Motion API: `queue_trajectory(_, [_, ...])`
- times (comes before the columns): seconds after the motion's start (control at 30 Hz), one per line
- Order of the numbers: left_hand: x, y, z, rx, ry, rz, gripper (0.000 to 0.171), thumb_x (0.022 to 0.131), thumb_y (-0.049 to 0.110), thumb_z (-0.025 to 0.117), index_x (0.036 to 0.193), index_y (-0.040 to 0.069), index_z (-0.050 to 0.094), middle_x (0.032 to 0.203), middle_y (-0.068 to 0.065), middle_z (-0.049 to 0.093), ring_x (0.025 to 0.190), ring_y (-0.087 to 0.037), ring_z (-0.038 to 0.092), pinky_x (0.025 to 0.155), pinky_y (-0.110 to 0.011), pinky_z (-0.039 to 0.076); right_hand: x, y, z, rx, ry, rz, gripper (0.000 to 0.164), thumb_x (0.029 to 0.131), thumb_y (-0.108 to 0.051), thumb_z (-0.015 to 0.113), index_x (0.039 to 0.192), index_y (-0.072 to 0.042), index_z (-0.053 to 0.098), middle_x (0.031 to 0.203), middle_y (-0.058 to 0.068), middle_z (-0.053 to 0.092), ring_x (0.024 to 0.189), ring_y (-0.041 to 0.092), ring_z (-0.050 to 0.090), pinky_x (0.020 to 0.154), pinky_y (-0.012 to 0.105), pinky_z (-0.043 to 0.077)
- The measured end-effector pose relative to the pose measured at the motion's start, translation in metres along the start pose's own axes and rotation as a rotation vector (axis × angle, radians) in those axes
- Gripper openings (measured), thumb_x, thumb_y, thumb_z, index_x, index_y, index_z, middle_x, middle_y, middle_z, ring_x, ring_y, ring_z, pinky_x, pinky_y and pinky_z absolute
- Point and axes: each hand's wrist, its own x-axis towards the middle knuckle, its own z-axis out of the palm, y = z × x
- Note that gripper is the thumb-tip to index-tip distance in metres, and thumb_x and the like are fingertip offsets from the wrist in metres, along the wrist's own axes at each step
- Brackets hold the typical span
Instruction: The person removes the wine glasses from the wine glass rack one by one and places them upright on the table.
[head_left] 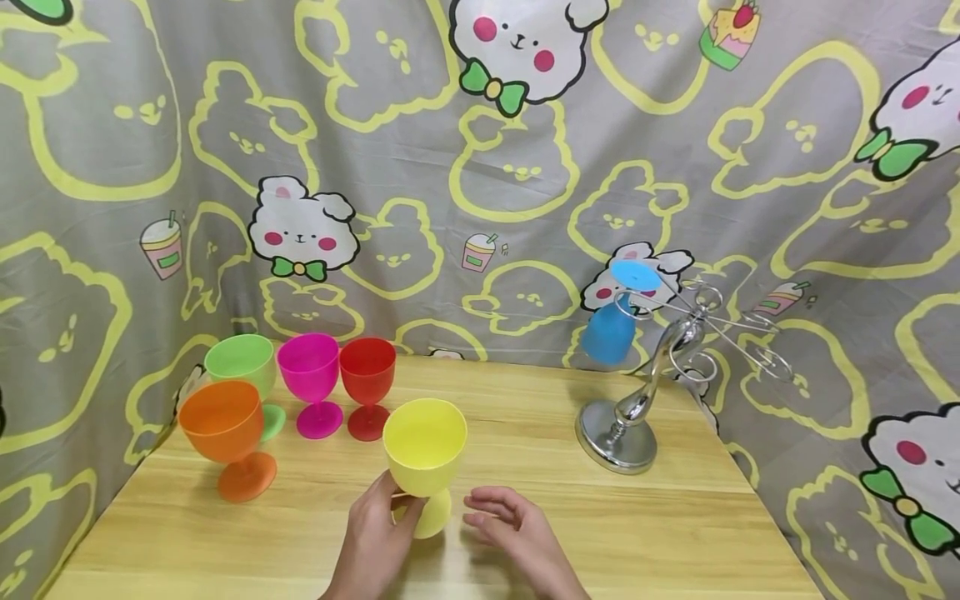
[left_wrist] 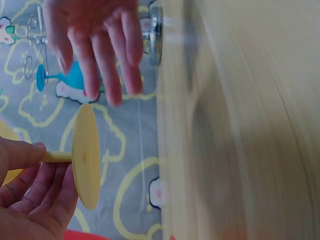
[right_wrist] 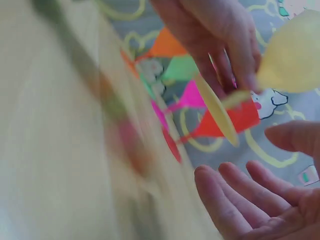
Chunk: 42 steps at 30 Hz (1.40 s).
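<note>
My left hand (head_left: 377, 527) pinches the stem of a yellow goblet (head_left: 425, 446) between thumb and fingers, close in front of me. In the left wrist view its round foot (left_wrist: 86, 156) shows, raised off the table. My right hand (head_left: 517, 533) is just right of the goblet, fingers spread and apart from it; the right wrist view shows the open palm (right_wrist: 280, 215) facing the goblet's foot. A blue goblet (head_left: 609, 332) hangs upside down by its foot from a ring of the chrome rack (head_left: 637, 400) at the right.
At the left of the wooden table (head_left: 637, 533) stand an orange goblet (head_left: 225, 425), a green goblet (head_left: 242, 360), a magenta goblet (head_left: 310, 367) and a red goblet (head_left: 367, 371), all upright. A patterned grey curtain (head_left: 420, 167) surrounds the back and sides. Several rack rings (head_left: 697, 367) stick out.
</note>
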Motion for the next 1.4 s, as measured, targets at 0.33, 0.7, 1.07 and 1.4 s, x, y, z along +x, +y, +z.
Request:
queue_trajectory(0.33, [0.009,-0.018,-0.024,0.119,-0.029,-0.131,0.021,0.093,0.004,0.081,0.111,0.011,0.072,0.102,-0.001,0.08,0.099,-0.02,0.079,0.09,-0.04,0.067,-0.015,-0.01,-0.036,-0.63,0.283,-0.092,0.046,0.098,-0.024,0.081,0.139,-0.008,0.068,0.146,0.017,0.068,0.133,0.042,0.066,0.104,0.048,0.062])
queue_trajectory(0.7, [0.024,-0.05,-0.054,0.282,-0.012,-0.205,0.015,0.09,0.007,0.079,0.103,0.001,0.074,0.102,-0.018,0.082,0.106,-0.044,0.077,0.093,-0.062,0.062,-0.029,-0.01,-0.072,-1.018,0.385,-0.155,0.049,0.093,-0.022,0.086,0.136,-0.005,0.07,0.15,0.023,0.063,0.136,0.047,0.062,0.11,0.065,0.054])
queue_trajectory(1.07, [0.039,-0.08,-0.077,0.31,-0.007,-0.227,0.015,0.091,0.006,0.077,0.102,-0.005,0.074,0.098,-0.022,0.079,0.097,-0.039,0.076,0.085,-0.06,0.061,-0.032,-0.009,-0.086,-1.021,0.394,-0.119,0.046,0.096,-0.02,0.083,0.136,-0.002,0.069,0.152,0.027,0.061,0.137,0.051,0.06,0.111,0.067,0.052])
queue_trajectory(1.4, [0.051,-0.092,-0.094,0.359,0.002,-0.205,0.019,0.094,0.008,0.076,0.104,-0.008,0.072,0.098,-0.025,0.076,0.098,-0.043,0.073,0.093,-0.068,0.057,-0.034,-0.006,-0.091,-1.006,0.378,-0.084,0.045,0.097,-0.021,0.081,0.136,-0.003,0.069,0.154,0.027,0.059,0.139,0.052,0.058,0.113,0.068,0.05])
